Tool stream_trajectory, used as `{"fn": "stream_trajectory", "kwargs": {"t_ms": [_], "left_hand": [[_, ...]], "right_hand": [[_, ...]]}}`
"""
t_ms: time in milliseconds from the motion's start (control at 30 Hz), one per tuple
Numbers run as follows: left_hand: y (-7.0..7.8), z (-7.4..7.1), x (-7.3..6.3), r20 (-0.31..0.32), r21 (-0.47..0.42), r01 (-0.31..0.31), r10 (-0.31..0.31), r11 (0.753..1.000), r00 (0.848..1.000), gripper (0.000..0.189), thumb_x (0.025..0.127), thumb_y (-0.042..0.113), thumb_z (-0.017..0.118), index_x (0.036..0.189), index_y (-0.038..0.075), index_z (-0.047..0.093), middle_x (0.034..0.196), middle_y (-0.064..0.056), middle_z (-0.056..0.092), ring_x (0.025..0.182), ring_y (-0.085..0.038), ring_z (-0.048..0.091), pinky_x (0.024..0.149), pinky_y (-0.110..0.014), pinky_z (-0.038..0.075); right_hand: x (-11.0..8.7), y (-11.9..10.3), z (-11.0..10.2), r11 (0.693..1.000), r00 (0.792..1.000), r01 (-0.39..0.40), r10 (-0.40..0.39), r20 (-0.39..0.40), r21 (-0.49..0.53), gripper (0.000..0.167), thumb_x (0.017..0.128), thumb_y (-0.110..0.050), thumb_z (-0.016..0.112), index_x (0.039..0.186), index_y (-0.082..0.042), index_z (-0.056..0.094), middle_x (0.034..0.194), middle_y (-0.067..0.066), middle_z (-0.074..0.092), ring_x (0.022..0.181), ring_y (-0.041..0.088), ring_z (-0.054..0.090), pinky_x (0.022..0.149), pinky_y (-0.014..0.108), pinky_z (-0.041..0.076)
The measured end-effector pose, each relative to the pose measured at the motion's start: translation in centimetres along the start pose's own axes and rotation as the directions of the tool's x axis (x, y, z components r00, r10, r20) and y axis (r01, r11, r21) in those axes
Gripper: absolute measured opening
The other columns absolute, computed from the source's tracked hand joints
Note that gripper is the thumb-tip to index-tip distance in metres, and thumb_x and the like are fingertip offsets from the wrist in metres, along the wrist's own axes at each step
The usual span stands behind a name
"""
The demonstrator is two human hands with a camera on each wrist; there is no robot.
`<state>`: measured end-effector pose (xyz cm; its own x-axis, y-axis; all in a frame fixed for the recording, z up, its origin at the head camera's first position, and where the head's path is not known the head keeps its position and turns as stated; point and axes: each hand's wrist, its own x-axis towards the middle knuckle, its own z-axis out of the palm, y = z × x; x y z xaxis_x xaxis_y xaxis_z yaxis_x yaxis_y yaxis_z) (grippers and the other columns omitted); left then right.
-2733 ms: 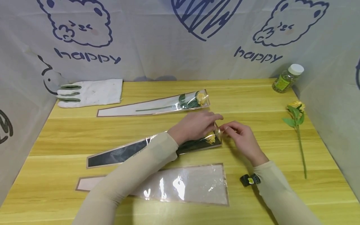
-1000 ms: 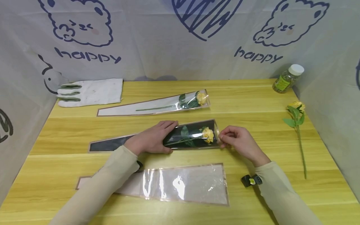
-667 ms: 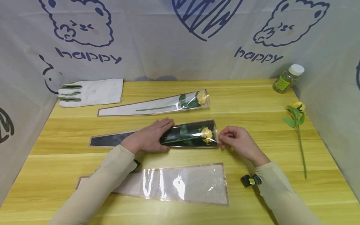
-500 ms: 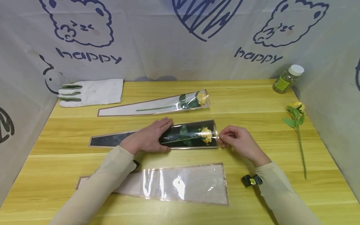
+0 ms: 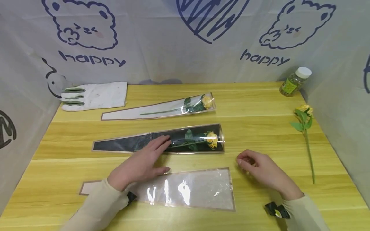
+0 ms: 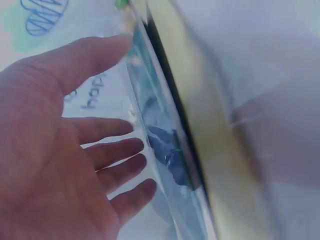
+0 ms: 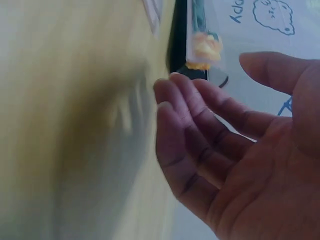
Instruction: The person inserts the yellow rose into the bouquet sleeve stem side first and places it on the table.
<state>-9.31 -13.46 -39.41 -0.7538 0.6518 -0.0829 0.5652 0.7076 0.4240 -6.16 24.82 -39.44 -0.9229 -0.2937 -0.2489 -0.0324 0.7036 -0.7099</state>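
A black flower sleeve [image 5: 118, 144] with a clear front lies across the middle of the table. Inside it is a yellow rose [image 5: 211, 140], bloom toward the right end. My left hand [image 5: 138, 166] is over the near edge of this sleeve, fingers extended and holding nothing; whether the fingertips touch it, I cannot tell. To the right of the sleeves hovers my right hand [image 5: 264, 170], loosely curled; the right wrist view shows nothing in its fingers [image 7: 175, 145]. Nearest me lies a flat, pale sleeve [image 5: 208, 189], partly covered by the left hand and forearm.
Farther back, a white sleeve [image 5: 127, 114] holds another yellow rose [image 5: 207, 101]. A loose yellow rose [image 5: 306, 134] with a green stem lies at the right. A white glove [image 5: 105, 95] rests at the back left, and a white-capped jar [image 5: 290, 86] stands at the back right.
The right hand has let go of the black sleeve's right end and moved toward me and right. The left hand has lifted off the sleeve's middle and drawn back toward me.
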Motion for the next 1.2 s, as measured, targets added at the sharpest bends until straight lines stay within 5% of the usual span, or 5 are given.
{"fn": "stream_trajectory", "kwargs": {"t_ms": [233, 400, 600, 867, 1200], "left_hand": [[2.5, 2.5, -3.1, 0.05, 0.014, -0.11, 0.109, 0.994, 0.993, 0.085, 0.085, 0.041, 0.076, 0.147, -0.004, 0.039, 0.156, -0.018, 0.028, 0.143, -0.034, 0.024, 0.111, -0.046, 0.026], [3.7, 3.9, -4.1, 0.113, 0.002, -0.117, 0.116, 0.993, 0.987, 0.084, 0.087, 0.044, 0.074, 0.148, -0.001, 0.038, 0.159, -0.011, 0.024, 0.143, -0.026, 0.026, 0.099, -0.044, 0.044], [4.0, 4.5, -4.3, 0.117, 0.029, -0.097, 0.093, 0.995, 0.989, 0.085, 0.086, 0.043, 0.075, 0.15, 0.002, 0.037, 0.16, -0.008, 0.022, 0.144, -0.023, 0.025, 0.095, -0.045, 0.047], [4.0, 4.6, -4.2, 0.112, 0.04, -0.108, 0.103, 0.993, 0.988, 0.085, 0.086, 0.045, 0.071, 0.149, -0.001, 0.037, 0.159, -0.011, 0.024, 0.145, -0.025, 0.022, 0.111, -0.046, 0.026], [4.2, 4.7, -4.2, 0.102, 0.105, -0.105, 0.094, 0.989, 0.99, 0.088, 0.083, 0.047, 0.072, 0.148, 0.0, 0.038, 0.158, -0.012, 0.026, 0.144, -0.027, 0.024, 0.11, -0.047, 0.029]], "right_hand": [[-2.5, 0.3, 1.7, 1.0, 0.998, -0.01, 0.011, 0.058, -0.018, 0.027, 0.096, -0.032, 0.064, 0.105, -0.006, 0.067, 0.088, -0.005, 0.06, 0.083, 0.012, 0.057, 0.075, 0.033, 0.05], [-3.3, 0.3, 2.9, 1.0, 1.0, -0.002, 0.002, -0.001, -0.017, 0.024, 0.094, -0.031, 0.068, 0.1, -0.008, 0.069, 0.085, -0.005, 0.057, 0.079, 0.011, 0.055, 0.071, 0.028, 0.049], [-3.9, -0.3, 4.1, 0.999, 0.999, -0.033, 0.033, -0.017, 0.01, 0.026, 0.092, -0.034, 0.07, 0.097, -0.008, 0.068, 0.084, -0.005, 0.057, 0.076, 0.011, 0.053, 0.068, 0.027, 0.048], [-4.0, -0.7, 5.0, 0.996, 1.0, -0.013, 0.012, 0.013, 0.094, 0.025, 0.093, -0.032, 0.068, 0.103, -0.009, 0.067, 0.087, -0.005, 0.058, 0.08, 0.012, 0.055, 0.071, 0.027, 0.049], [-3.3, -0.3, 4.8, 0.96, 0.993, -0.018, -0.015, 0.118, 0.279, 0.019, 0.095, -0.021, 0.065, 0.098, -0.002, 0.064, 0.086, 0.004, 0.062, 0.08, 0.02, 0.058, 0.071, 0.029, 0.05]]}}
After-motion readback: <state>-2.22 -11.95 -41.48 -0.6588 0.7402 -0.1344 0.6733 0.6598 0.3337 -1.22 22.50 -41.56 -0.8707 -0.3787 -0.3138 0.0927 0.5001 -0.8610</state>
